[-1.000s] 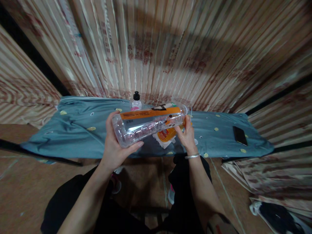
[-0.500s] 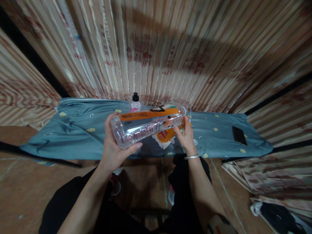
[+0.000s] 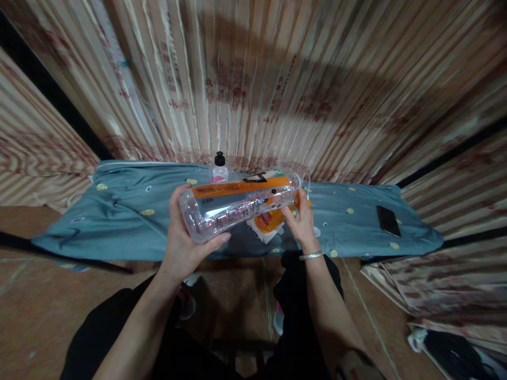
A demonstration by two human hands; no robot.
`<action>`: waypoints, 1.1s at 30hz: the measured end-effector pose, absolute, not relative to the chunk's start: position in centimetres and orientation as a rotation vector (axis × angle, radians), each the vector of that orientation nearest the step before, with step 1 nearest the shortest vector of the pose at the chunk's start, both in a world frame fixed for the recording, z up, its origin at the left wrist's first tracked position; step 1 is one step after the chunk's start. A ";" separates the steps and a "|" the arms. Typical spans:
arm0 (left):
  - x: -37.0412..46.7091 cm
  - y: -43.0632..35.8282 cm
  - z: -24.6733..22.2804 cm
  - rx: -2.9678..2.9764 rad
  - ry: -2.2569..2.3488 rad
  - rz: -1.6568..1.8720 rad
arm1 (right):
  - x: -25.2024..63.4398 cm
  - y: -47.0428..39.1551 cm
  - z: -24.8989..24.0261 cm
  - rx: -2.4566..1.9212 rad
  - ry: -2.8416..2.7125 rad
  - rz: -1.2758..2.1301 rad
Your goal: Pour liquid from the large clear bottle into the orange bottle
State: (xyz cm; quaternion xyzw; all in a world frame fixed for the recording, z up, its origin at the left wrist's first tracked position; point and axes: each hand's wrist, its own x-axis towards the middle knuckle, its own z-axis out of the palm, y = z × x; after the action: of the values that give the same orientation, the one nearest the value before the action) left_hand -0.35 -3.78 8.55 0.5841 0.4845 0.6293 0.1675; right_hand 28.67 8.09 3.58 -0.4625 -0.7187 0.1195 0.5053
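A clear plastic bottle [image 3: 241, 203] with an orange and silver label lies tilted in the air between my hands, its neck to the right and slightly higher. My left hand [image 3: 188, 240] is wrapped round its base, thumb underneath. At the neck, my right hand [image 3: 300, 219] grips with fingers partly hidden behind the bottle. Below it, an orange packet or container [image 3: 268, 220], whose kind I cannot make out, rests on a white cloth or tissue [image 3: 264, 236]. Behind stands a small clear bottle [image 3: 219, 170] with a black cap and pink label.
A blue-green cloth with yellow prints covers the narrow table [image 3: 130, 221]. A dark phone [image 3: 388, 221] lies at its right. Pleated curtains [image 3: 237, 79] hang behind, with black poles [image 3: 59, 100] at the sides. A dark bag-like thing [image 3: 451, 351] is on the floor at lower right.
Almost nothing differs. Both hands keep hold of the clear bottle in nearly the same pose, with only a tiny shift of the view.
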 end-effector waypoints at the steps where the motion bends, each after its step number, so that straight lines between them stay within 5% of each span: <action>1: -0.3 -3.8 8.5 1.658 1.371 1.785 | 28.7 8.1 3.6 -1.113 -1.736 0.284; 33: -0.4 -3.7 8.7 1.782 1.365 1.866 | 28.6 8.1 3.6 -1.132 -1.725 0.315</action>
State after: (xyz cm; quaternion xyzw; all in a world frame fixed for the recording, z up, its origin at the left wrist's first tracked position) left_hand -0.40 -3.69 8.67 0.6067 0.4649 0.6352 0.1111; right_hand 28.60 8.06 3.62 -0.4687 -0.7144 0.1303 0.5030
